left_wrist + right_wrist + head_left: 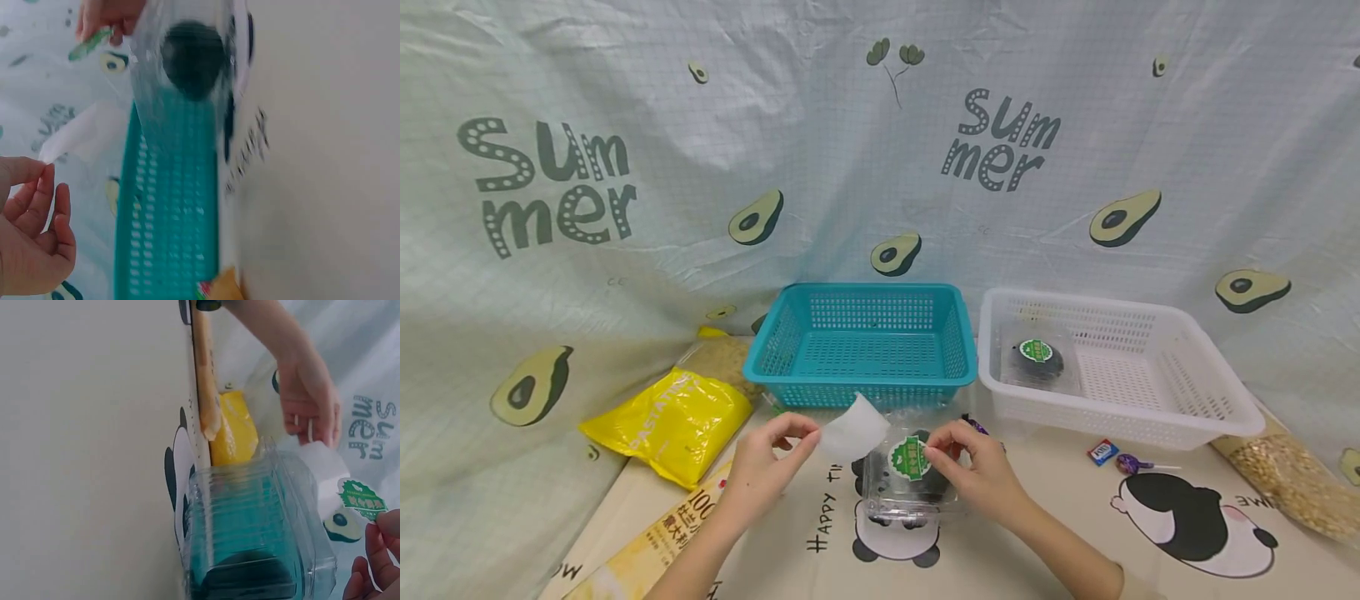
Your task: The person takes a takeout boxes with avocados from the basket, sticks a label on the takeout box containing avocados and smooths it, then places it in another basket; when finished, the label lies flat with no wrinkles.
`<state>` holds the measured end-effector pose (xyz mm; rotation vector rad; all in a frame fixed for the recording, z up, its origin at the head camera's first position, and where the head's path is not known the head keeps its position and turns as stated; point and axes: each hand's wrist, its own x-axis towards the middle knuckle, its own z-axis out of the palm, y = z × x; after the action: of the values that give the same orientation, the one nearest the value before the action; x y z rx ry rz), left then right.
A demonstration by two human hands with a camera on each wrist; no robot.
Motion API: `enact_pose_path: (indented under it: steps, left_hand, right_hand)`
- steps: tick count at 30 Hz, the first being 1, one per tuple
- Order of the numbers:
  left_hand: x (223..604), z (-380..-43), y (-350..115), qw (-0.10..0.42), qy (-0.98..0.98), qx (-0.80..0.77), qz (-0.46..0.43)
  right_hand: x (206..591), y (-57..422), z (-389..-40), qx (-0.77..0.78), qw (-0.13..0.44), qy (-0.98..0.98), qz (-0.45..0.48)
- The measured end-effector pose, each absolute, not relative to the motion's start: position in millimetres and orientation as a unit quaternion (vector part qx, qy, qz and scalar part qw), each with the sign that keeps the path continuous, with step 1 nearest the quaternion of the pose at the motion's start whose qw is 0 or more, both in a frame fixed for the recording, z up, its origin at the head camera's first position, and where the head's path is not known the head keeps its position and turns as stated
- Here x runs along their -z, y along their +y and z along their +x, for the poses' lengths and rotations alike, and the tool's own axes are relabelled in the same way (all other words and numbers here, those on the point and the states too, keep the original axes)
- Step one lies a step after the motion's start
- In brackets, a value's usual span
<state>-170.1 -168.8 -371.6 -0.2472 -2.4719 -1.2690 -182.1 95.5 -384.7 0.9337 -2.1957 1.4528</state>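
Between thumb and forefinger, my left hand (767, 471) pinches a small piece of white backing paper (854, 429). My right hand (977, 468) pinches the edge of a green-and-white sticker (908, 458), which in the right wrist view stands apart from the paper and above the box. Under both hands, a clear plastic box (880, 498) rests on the table with a dark round item (194, 59) inside. In the head view the sticker overlaps the box lid.
Behind the box stands a teal basket (860, 385). A white basket (1112, 417) to its right holds another clear box with a labelled dark item (1037, 367). Yellow packets (688, 425) lie left; a small blue-red packet (1102, 452), a lollipop (1129, 464) and a grain bag (1292, 475) lie right.
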Motion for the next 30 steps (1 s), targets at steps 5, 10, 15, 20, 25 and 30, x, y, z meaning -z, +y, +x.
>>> enact_pose_path:
  steps: [5, 10, 15, 20, 25, 30]
  left_hand:
    - [386.3, -178.4, -196.7, 0.100, -0.885, 0.454, -0.001]
    - [401.8, -183.8, -213.2, 0.069, -0.907, 0.413, 0.031]
    - [406.5, -184.6, -217.6, 0.031, -0.938, 0.343, 0.020]
    - [397.0, -184.9, -210.0, 0.045, -0.956, 0.289, -0.005]
    - [383.3, -184.3, -177.7, 0.067, -0.944, 0.320, -0.050]
    - [376.4, -187.1, -139.1, 0.078, -0.919, 0.362, -0.132]
  right_hand:
    - [399.9, 103.9, -193.2, -0.513, 0.149, -0.784, 0.315]
    - [400.7, 106.5, -194.9, -0.517, 0.129, -0.795, 0.290]
    - [385.5, 104.0, -186.3, -0.515, 0.125, -0.800, 0.282]
    - [373.7, 102.1, -180.9, -0.512, 0.118, -0.809, 0.263]
    - [370.9, 99.8, -183.5, -0.508, 0.107, -0.819, 0.245]
    - [385.1, 98.1, -197.8, -0.513, 0.094, -0.819, 0.238]
